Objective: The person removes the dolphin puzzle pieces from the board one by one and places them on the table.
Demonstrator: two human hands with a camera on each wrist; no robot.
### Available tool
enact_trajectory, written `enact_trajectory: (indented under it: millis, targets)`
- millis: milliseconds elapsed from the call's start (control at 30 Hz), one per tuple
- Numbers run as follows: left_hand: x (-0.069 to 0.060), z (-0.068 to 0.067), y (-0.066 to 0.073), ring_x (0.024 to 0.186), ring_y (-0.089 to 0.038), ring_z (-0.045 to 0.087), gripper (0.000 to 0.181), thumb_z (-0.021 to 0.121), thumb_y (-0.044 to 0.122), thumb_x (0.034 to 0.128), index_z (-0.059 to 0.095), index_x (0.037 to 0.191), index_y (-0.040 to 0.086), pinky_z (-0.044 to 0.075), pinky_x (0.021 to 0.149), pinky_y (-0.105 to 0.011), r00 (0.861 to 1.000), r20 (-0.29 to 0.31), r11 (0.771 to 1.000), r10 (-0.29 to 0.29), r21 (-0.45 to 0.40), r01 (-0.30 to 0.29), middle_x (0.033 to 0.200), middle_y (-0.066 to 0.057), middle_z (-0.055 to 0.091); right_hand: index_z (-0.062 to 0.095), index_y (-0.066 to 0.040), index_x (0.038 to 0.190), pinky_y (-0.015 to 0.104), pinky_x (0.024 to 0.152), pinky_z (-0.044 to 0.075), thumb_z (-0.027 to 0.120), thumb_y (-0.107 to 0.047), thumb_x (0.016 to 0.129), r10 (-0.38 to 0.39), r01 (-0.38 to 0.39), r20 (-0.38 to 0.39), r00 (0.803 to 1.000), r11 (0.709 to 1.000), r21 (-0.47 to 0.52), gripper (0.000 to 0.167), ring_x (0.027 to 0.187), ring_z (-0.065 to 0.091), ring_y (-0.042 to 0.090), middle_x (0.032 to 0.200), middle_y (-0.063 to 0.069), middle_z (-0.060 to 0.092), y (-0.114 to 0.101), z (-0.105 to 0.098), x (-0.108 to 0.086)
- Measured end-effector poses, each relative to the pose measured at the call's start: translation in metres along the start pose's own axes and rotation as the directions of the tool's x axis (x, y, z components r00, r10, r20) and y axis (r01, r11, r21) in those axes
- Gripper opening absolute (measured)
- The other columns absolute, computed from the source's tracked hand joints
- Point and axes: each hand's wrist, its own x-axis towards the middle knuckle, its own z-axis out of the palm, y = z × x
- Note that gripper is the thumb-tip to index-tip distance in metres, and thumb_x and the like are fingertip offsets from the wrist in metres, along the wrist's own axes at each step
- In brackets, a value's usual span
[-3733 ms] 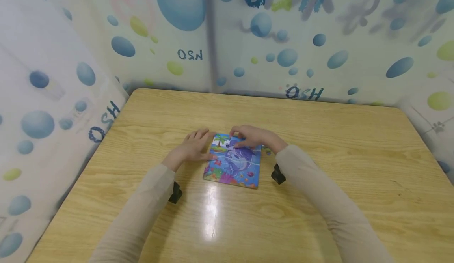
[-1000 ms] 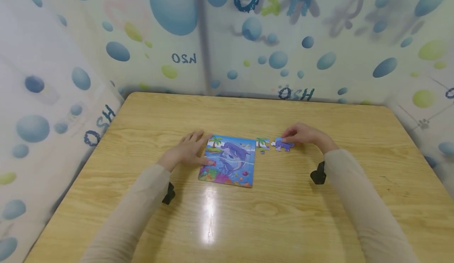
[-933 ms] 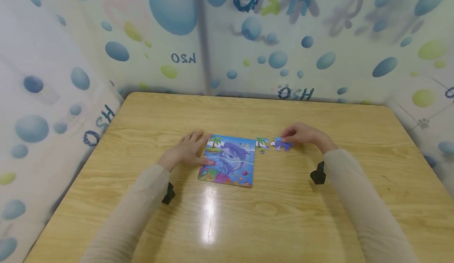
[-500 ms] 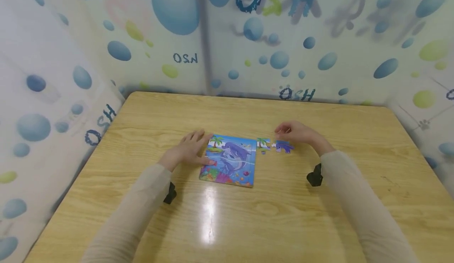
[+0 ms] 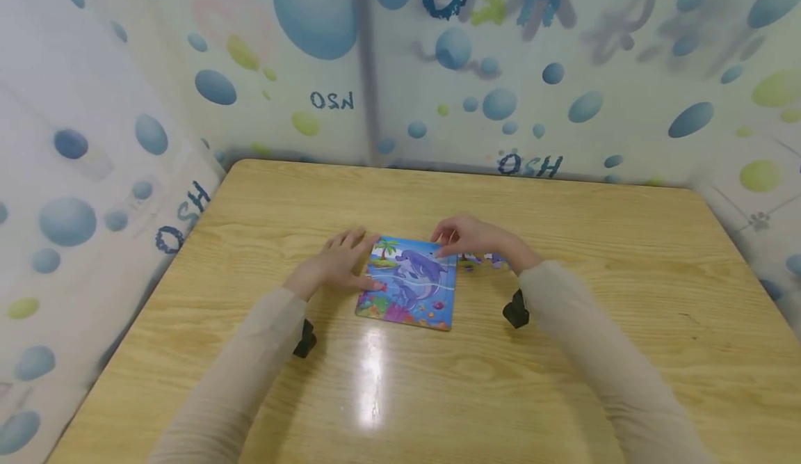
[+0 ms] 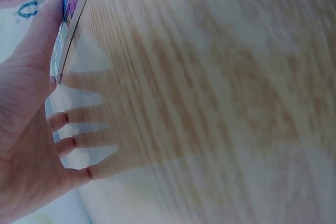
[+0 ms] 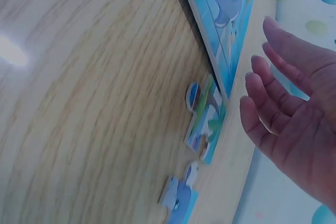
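The square dolphin puzzle board [image 5: 409, 283] lies flat on the table. My left hand [image 5: 334, 264] rests at its left edge, with the thumb [image 6: 44, 24] on the board and the other fingers spread on the table. My right hand [image 5: 469, 236] is over the board's upper right corner, fingers loosely bent; in the right wrist view the hand [image 7: 294, 98] holds nothing. Just right of the board lies a palm-tree puzzle piece [image 7: 207, 121], and beside it a blue-purple piece [image 7: 181, 200], partly behind the right hand in the head view.
The wooden table [image 5: 475, 387] reaches to a wall [image 5: 526, 46] with blue and green bubble prints behind it, and another printed wall [image 5: 69, 179] on the left. A dark wrist device [image 5: 516, 309] hangs under the right wrist, another [image 5: 305, 339] under the left.
My right hand has left the blue-purple piece and moved left, over the board's upper right corner. The left hand has stayed on the board's left edge.
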Motion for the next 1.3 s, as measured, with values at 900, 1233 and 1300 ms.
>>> enact_trajectory:
  millis: [900,1233,1300]
  targets:
    - [0.000,0.001,-0.001,0.140,-0.041,0.001,0.095,0.060,0.058,0.0782,0.008,0.148,0.020,0.004,0.112,-0.057,1.000,-0.005,1.000,0.009,-0.015,-0.009,0.154,-0.018,-0.001,0.055,-0.010,0.115,0.042,0.099,0.041,0.074,-0.023,0.076,0.085,-0.068,0.077,0.993,0.978,-0.197,0.046,0.113,0.049,0.030,0.116,0.013,0.051,-0.006,0.009,0.014]
    - [0.000,0.001,-0.001,0.140,-0.041,0.001,0.095,0.060,0.057,0.0786,0.008,0.148,0.020,0.004,0.112,-0.058,1.000,-0.003,1.000,0.004,-0.008,-0.004,0.154,-0.018,0.000,0.052,-0.015,0.116,0.040,0.095,0.041,0.074,-0.026,0.076,0.104,-0.069,0.116,0.988,0.961,-0.268,0.047,0.107,0.047,0.026,0.115,0.012,0.048,-0.005,0.008,0.017]
    - [0.001,0.001,-0.001,0.140,-0.041,0.001,0.095,0.060,0.057,0.0786,0.008,0.148,0.020,0.004,0.112,-0.058,1.000,-0.002,1.000,0.001,-0.008,-0.001,0.154,-0.018,0.000,0.052,-0.016,0.116,0.042,0.096,0.041,0.073,-0.027,0.076,0.111,-0.071,0.128,0.986,0.957,-0.283,0.045,0.109,0.048,0.027,0.116,0.012,0.048,-0.006,0.007,0.017]
